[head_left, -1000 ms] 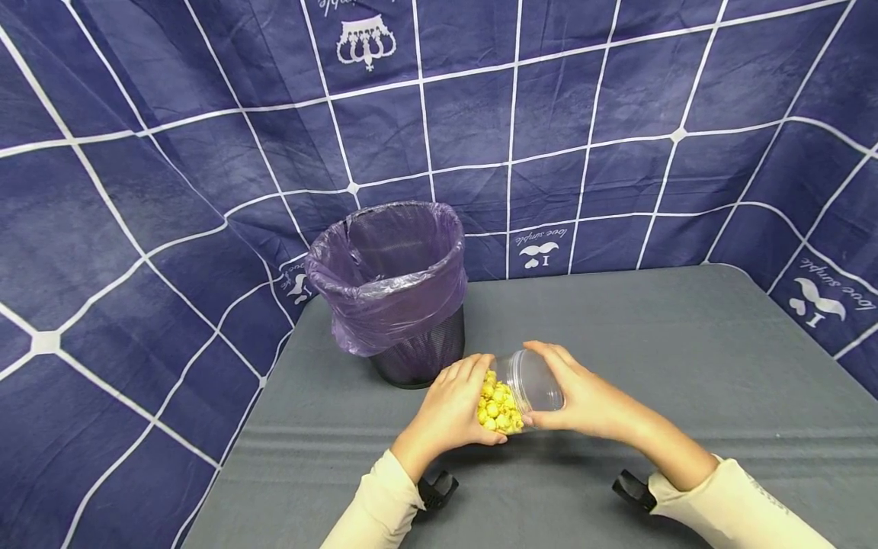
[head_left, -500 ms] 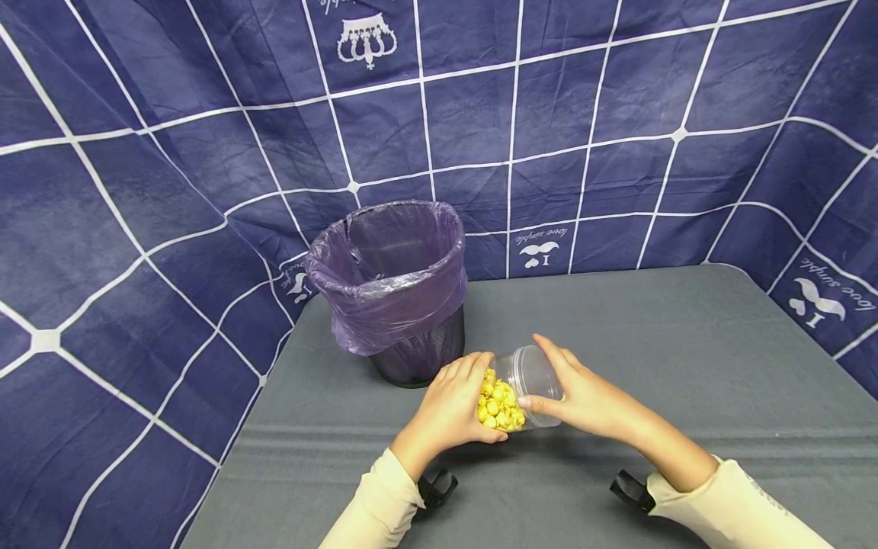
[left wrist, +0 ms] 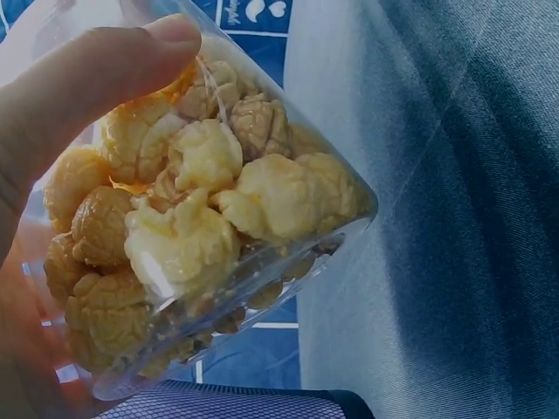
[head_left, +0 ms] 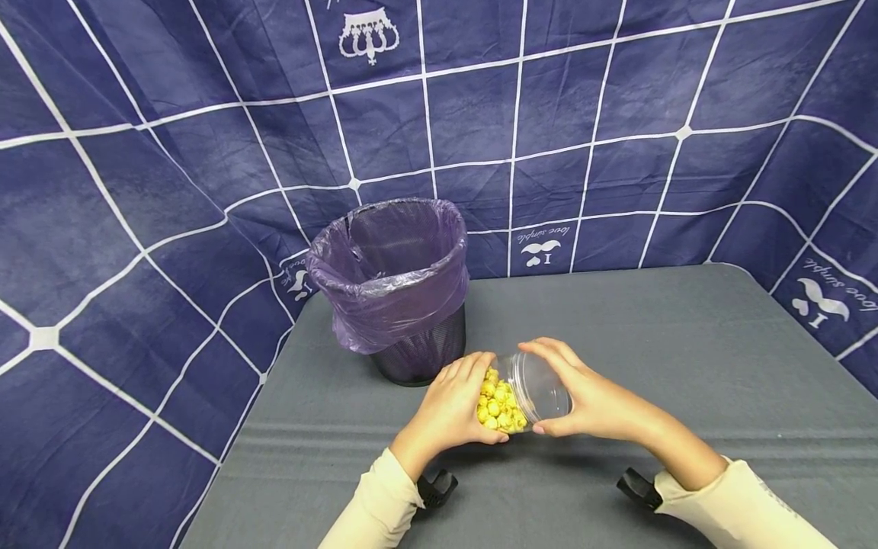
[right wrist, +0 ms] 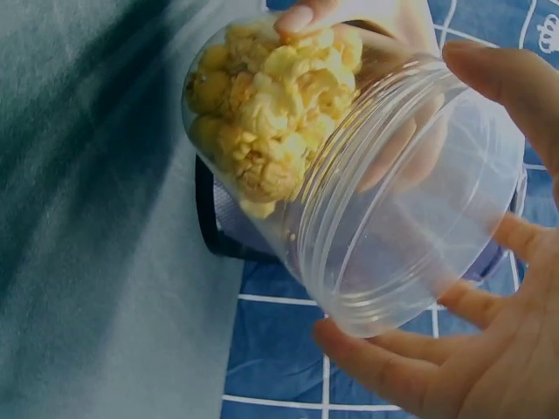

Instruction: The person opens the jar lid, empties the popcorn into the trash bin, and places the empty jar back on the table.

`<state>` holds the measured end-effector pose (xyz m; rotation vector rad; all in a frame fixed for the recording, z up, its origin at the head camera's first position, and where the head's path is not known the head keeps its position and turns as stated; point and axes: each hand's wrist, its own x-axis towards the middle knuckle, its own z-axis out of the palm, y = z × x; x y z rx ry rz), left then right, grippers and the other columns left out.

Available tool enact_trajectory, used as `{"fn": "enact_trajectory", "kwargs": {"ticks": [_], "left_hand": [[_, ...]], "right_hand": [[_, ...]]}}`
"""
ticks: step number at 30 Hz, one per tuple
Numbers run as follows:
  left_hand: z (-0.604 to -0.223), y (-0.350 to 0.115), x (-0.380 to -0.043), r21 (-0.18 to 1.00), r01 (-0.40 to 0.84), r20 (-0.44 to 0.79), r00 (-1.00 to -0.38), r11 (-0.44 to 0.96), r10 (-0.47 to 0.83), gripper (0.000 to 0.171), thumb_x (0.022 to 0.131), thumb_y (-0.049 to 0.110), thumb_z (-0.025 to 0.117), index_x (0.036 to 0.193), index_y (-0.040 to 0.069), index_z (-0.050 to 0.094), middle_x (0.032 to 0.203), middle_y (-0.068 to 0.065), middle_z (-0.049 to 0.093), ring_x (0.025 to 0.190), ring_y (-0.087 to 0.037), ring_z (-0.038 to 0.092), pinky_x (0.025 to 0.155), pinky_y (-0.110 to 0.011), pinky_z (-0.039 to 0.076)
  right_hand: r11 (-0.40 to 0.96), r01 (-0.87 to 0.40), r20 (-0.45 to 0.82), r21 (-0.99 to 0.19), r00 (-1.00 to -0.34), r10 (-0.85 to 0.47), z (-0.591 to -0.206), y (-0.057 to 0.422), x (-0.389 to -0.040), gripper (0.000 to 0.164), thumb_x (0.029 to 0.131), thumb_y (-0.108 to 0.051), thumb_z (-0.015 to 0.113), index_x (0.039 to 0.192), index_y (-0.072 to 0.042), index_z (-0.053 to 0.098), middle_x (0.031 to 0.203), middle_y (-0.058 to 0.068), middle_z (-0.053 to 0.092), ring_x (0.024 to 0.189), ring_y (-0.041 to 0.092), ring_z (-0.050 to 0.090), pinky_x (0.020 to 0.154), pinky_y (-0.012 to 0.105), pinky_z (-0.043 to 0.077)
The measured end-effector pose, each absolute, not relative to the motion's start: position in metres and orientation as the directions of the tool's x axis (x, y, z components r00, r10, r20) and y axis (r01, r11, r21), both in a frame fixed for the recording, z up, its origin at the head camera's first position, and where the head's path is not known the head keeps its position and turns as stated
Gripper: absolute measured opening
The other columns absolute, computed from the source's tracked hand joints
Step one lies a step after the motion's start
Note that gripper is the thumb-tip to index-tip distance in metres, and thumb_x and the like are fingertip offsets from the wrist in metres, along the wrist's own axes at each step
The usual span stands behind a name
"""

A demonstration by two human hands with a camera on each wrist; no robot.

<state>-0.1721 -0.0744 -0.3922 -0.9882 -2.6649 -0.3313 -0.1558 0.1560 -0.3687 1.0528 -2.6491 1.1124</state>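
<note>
A clear plastic jar, partly filled with yellow popcorn, lies tilted on its side above the table. My left hand grips the jar's body near its base, the thumb across the near side. On the opposite end sits a clear screw lid with a ridged edge. My right hand spans this lid, thumb at the lower edge and fingers at the upper edge in the head view. Through the right wrist view, the fingertips lie right at the lid's rim. Popcorn fills the jar's base in the left wrist view.
Just behind the left hand stands a black mesh trash bin, lined with a purple plastic bag. A grey cloth covers the table. Blue curtains with white grid lines enclose the back and sides.
My right hand has shifted its hold around the lid; its thumb first moved up, then down to the lower rim. The left hand and the jar have stayed nearly still.
</note>
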Motion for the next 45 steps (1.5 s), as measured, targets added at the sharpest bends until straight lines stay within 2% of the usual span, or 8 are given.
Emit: {"fn": "enact_trajectory", "kwargs": {"ticks": [6,12,16,21,27,37,45], "left_hand": [[-0.391,-0.075,-0.171,0.124,0.66,0.331,-0.731,0.741,0.596,0.106,0.048,0.059,0.077,0.131,0.007,0.035,0.125,-0.008,0.045,0.114,-0.023,0.044,0.094,-0.036,0.036],[-0.392,-0.076,-0.172,0.141,0.655,0.338,-0.737,0.742,0.586,0.105,0.049,0.06,0.076,0.13,0.007,0.035,0.124,-0.006,0.045,0.113,-0.022,0.044,0.093,-0.036,0.037],[-0.393,-0.077,-0.173,0.137,0.65,0.343,-0.739,0.748,0.58,0.106,0.047,0.06,0.076,0.13,0.007,0.036,0.124,-0.006,0.045,0.113,-0.021,0.044,0.092,-0.035,0.037],[-0.393,-0.078,-0.172,0.147,0.648,0.344,-0.742,0.748,0.575,0.106,0.047,0.06,0.076,0.129,0.007,0.036,0.124,-0.006,0.045,0.114,-0.021,0.043,0.093,-0.035,0.037],[-0.393,-0.078,-0.171,0.151,0.655,0.352,-0.736,0.741,0.579,0.107,0.047,0.06,0.076,0.129,0.007,0.036,0.125,-0.006,0.045,0.114,-0.02,0.043,0.093,-0.034,0.036],[-0.394,-0.078,-0.172,0.149,0.654,0.363,-0.734,0.742,0.574,0.107,0.046,0.06,0.076,0.129,0.006,0.036,0.124,-0.006,0.045,0.115,-0.019,0.042,0.093,-0.034,0.036],[-0.394,-0.079,-0.172,0.15,0.652,0.363,-0.735,0.743,0.572,0.107,0.046,0.06,0.076,0.129,0.006,0.036,0.125,-0.007,0.045,0.115,-0.02,0.042,0.093,-0.035,0.037]], "right_hand": [[0.49,-0.675,0.339,-0.551,-0.718,-0.608,-0.367,0.159,-0.156,0.093,0.06,-0.025,0.081,0.138,-0.025,0.03,0.14,0.0,0.022,0.123,0.024,0.03,0.088,0.047,0.039],[0.487,-0.678,0.36,-0.551,-0.719,-0.595,-0.363,0.167,-0.159,0.093,0.061,-0.028,0.081,0.139,-0.023,0.03,0.14,-0.001,0.023,0.122,0.023,0.031,0.087,0.047,0.039],[0.531,-0.637,0.338,-0.559,-0.76,-0.555,-0.361,0.181,-0.166,0.092,0.064,-0.033,0.079,0.14,-0.022,0.029,0.139,0.003,0.024,0.123,0.026,0.03,0.089,0.05,0.036],[0.67,-0.528,0.264,-0.522,-0.847,-0.462,-0.365,0.206,-0.18,0.093,0.064,-0.035,0.079,0.141,-0.026,0.027,0.137,0.016,0.026,0.118,0.041,0.031,0.085,0.059,0.032],[0.796,-0.362,0.12,-0.485,-0.929,-0.349,-0.377,0.233,-0.194,0.094,0.067,-0.038,0.076,0.142,-0.017,0.024,0.136,0.027,0.021,0.109,0.057,0.029,0.078,0.067,0.031],[0.888,-0.227,-0.033,-0.401,-0.965,-0.261,-0.406,0.254,-0.208,0.095,0.066,-0.047,0.073,0.139,-0.007,0.027,0.133,0.034,0.022,0.103,0.063,0.03,0.073,0.071,0.03],[0.895,-0.208,-0.055,-0.395,-0.967,-0.249,-0.43,0.256,-0.21,0.097,0.061,-0.051,0.074,0.134,-0.002,0.035,0.129,0.036,0.028,0.101,0.063,0.034,0.072,0.069,0.033]]}}
